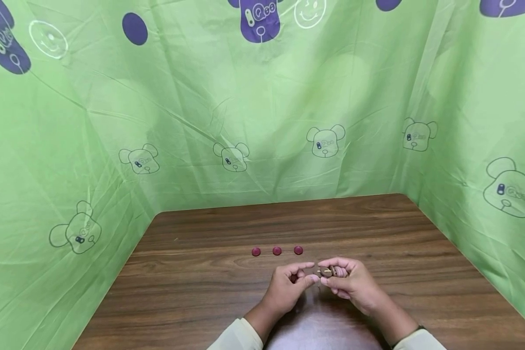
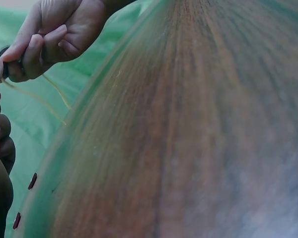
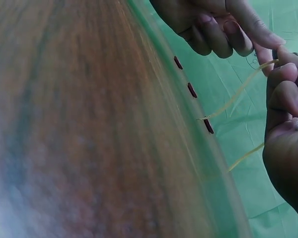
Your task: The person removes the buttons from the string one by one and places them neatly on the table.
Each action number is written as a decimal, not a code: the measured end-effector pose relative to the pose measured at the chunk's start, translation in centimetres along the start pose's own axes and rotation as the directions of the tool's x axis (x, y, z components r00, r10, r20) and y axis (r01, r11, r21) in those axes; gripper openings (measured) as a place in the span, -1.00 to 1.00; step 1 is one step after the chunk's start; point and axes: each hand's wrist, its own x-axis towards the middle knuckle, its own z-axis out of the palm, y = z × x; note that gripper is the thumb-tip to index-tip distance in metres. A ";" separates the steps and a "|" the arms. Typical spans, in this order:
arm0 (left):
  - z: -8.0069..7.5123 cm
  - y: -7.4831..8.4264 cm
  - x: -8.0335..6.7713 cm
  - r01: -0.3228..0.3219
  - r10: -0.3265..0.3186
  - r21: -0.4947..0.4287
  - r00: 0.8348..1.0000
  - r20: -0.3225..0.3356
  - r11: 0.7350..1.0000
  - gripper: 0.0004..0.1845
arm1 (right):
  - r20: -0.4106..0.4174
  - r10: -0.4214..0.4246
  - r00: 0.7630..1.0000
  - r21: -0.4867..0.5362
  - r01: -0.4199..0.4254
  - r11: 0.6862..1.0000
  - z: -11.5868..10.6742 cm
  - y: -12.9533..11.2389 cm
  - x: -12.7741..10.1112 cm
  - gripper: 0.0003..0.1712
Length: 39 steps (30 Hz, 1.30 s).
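A brown button [image 1: 325,272] is held up above the near part of the table, between the fingertips of both hands, with a thin yellow cord [image 3: 236,94] at it. The right hand [image 1: 356,284] pinches the button between thumb and index finger, its other fingers curled in behind; a further small brown edge shows within its grip, too covered to make out. The left hand [image 1: 286,289] meets it from the other side, thumb and index finger bent toward the button; whether they grip its edge or only touch it, I cannot tell. In both wrist views, two lengths of the cord hang below the hands. Just beyond the hands, three dark red buttons [image 1: 277,251] lie flat on the table in a spaced row running left to right, none touching another. The table [image 1: 192,291] has a dark brown wood-grain top. Pale sleeves [image 1: 240,335] cover both forearms, leaving the wrists bare. Around the table hangs a creased green curtain [image 1: 262,87], printed with outlined bear heads, purple shapes and white smiling faces.
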 end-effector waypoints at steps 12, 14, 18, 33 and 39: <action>-0.1 -0.1 -0.1 -0.021 0.022 -0.021 0.999 0.032 1.000 -0.71 | 0.011 -0.013 1.000 -0.007 0.013 1.000 0.0 0.1 0.0 -0.54; -0.1 -0.2 -0.1 -0.025 0.025 -0.023 0.999 0.030 0.999 -0.72 | 0.008 -0.008 1.000 -0.013 0.008 1.000 0.0 0.1 0.0 -0.54; -0.1 -0.4 -0.1 -0.038 0.038 -0.023 0.999 0.018 0.999 -0.75 | -0.007 0.004 1.000 -0.026 -0.004 1.000 0.1 0.1 0.0 -0.57; 0.0 0.0 -0.2 -0.027 0.028 -0.017 1.000 0.004 0.999 -0.75 | 0.070 -0.039 0.997 0.055 0.035 0.998 -0.2 0.5 0.4 -0.67; 0.0 0.1 -0.2 -0.020 0.020 -0.021 1.000 0.009 1.000 -0.75 | 0.074 -0.031 0.997 0.059 0.027 0.998 -0.2 0.5 0.4 -0.70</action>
